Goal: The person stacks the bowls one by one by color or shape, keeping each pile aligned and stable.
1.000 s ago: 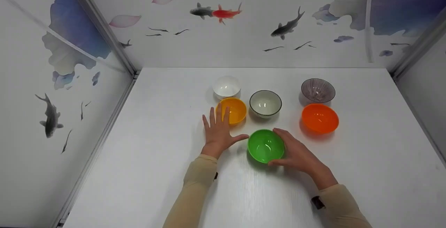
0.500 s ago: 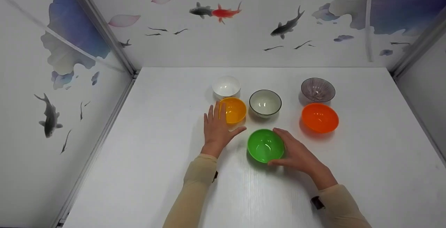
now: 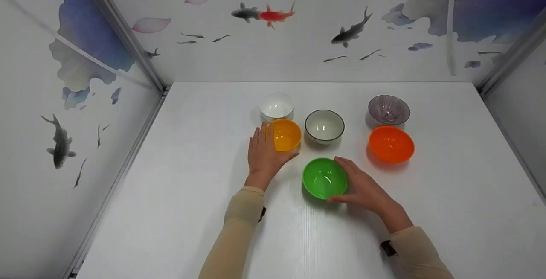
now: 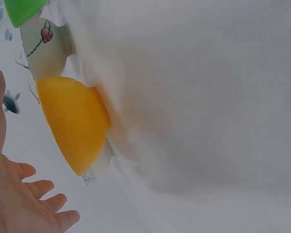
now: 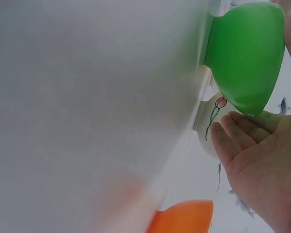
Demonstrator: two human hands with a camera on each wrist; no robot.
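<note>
In the head view a green bowl (image 3: 325, 178) stands upright on the white table. My right hand (image 3: 369, 187) grips it from the right, thumb at the near rim and fingers at the far side. The right wrist view shows this hand's fingers (image 5: 240, 133) along the green bowl's wall. Farther left, a yellow bowl (image 3: 288, 136) has my left hand (image 3: 265, 155) at its left and near side, overlapping it in this view. From the left wrist view, the thumb and fingers (image 4: 41, 188) of that hand are spread, with a gap to the yellow bowl (image 4: 75, 126).
Behind the yellow bowl stands a white bowl (image 3: 277, 106). To its right is a pale bowl (image 3: 324, 126) with a dark rim and a painted flower. A purple ribbed bowl (image 3: 389, 110) and an orange bowl (image 3: 391, 144) stand at the right. Painted walls (image 3: 298, 57) enclose the table.
The left hand's fingers have drawn closer together, and its thumb has shifted left and up toward the yellow bowl. The right hand and the green bowl have stayed put.
</note>
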